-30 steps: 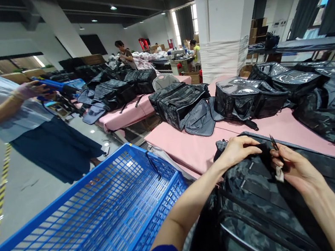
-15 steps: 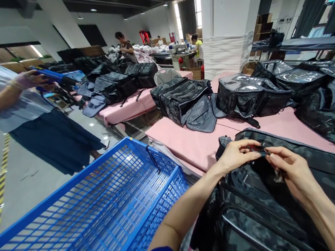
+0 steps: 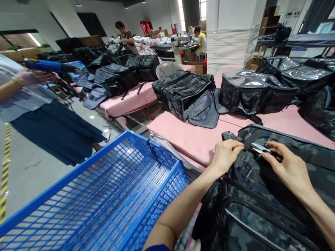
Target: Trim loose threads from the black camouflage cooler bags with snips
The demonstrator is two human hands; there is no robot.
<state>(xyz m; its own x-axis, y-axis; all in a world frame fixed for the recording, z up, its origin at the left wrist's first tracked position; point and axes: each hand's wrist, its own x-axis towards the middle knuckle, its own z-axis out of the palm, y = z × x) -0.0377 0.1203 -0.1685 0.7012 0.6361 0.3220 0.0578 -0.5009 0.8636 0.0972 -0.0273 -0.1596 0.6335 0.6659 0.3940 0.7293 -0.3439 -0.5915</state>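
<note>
A dark camouflage bag [image 3: 259, 222] lies in front of me, with its flap spread out to the right. My left hand [image 3: 227, 156] is closed in a pinch on a black strap [image 3: 249, 140] at the bag's far edge. Small thread snips [image 3: 259, 147] sit in my right hand [image 3: 288, 167], between thumb and fingers. Their two silver blades are parted and point left, close to the strap. My fingers cover the rest of the snips.
A blue plastic basket [image 3: 81, 210] stands at my left, with a black strap inside. Beyond my bag, more camouflage bags [image 3: 186, 94] rest on pink-covered tables [image 3: 185, 133]. A person [image 3: 29, 93] at the left holds a blue and black tool [image 3: 50, 66].
My hands have moved apart, and the snips' blades now show in my right hand. My left hand has shifted slightly left with its pinch. The view has tilted down a little.
</note>
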